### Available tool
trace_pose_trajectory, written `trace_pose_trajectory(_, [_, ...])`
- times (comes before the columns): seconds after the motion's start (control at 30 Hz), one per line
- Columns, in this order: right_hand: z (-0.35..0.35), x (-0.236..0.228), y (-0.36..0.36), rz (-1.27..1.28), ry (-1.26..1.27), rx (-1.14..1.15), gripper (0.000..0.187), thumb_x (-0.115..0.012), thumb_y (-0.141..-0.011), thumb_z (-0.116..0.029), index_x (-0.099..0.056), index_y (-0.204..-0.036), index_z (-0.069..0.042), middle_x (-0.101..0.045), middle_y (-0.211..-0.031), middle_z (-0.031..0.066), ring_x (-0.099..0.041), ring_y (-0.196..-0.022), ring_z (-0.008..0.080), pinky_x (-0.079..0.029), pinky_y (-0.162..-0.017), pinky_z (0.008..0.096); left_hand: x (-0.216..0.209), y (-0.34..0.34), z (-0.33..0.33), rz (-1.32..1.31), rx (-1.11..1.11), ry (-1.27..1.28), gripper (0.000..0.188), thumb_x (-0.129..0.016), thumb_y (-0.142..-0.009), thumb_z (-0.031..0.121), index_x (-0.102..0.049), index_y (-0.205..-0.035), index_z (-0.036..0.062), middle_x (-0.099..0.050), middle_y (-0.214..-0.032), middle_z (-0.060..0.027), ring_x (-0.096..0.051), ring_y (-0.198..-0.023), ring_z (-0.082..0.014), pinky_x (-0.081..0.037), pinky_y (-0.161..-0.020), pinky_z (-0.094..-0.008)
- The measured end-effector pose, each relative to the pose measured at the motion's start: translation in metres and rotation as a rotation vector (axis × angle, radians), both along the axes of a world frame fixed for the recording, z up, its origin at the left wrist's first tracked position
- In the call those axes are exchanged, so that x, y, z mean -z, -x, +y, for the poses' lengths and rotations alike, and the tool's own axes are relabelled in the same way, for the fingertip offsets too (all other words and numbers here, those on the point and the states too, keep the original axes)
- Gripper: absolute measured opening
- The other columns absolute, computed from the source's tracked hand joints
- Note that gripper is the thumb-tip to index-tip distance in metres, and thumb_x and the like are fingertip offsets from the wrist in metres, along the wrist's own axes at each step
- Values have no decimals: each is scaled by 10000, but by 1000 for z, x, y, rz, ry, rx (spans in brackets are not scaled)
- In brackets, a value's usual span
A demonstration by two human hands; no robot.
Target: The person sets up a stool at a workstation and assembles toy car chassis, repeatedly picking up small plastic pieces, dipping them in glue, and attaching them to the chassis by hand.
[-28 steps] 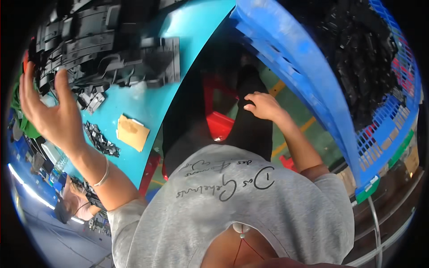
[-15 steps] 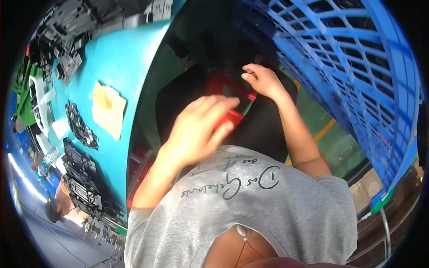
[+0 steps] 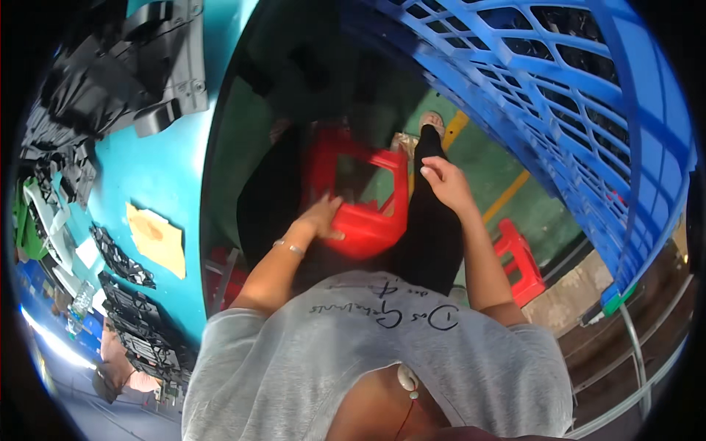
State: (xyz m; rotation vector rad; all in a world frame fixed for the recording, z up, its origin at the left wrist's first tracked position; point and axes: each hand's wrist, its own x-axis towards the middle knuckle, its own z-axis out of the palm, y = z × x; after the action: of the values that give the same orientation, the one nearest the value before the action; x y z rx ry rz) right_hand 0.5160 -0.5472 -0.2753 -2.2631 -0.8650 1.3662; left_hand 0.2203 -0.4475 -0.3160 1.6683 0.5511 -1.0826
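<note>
A red plastic stool (image 3: 365,234) stands between my legs, tipped so that its open frame shows. My left hand (image 3: 321,217) grips its left side near the close corner, thumb and fingers on either side of the edge. Over my right thigh, to the right of the stool, my right hand (image 3: 448,185) hangs with loosely bent fingers apart and nothing in them.
A teal table (image 3: 173,184) on the left carries black plastic parts (image 3: 165,66) and a yellowish paper piece (image 3: 157,239). A tall blue plastic crate (image 3: 544,110) leans in from the right. Another red stool (image 3: 517,264) stands behind my right arm; a person (image 3: 121,360) is at lower left.
My left hand has come down and taken hold of the red stool, which now shows more fully between my legs. My right hand has dropped lower beside it. The view has shifted.
</note>
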Motion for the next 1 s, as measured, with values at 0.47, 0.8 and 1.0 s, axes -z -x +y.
trace_pose_trajectory(0.47, [-22,225,-27,-139,271,-219,261,-643,-882,-240,-667,-1017,-17,-702,-897,105,-655,-835,159,-505,-757,304,44,-60,59,60,623,192,993,-783,-523,639,-534,-1293,64,-473,-1307,-251,-506,-1177,-375,-462,-942,-436])
trace_pose_trajectory(0.8, [-44,313,-33,108,1,-49,268,-660,-824,-310,-666,-847,-43,-672,-775,132,-640,-728,244,-497,-702,372,154,-59,123,-82,187,12,473,-647,-820,467,-652,-1039,47,-671,-1012,-171,-632,-951,-300,-484,-838,-420])
trace_pose_trajectory(1.0, [-16,342,-17,202,98,-28,347,-683,-800,-353,-675,-945,-38,-696,-899,157,-674,-817,264,-510,-741,370,250,1,150,-69,240,-347,421,-519,-907,441,-622,-1123,95,-620,-1178,-130,-600,-1044,-280,-461,-900,-394])
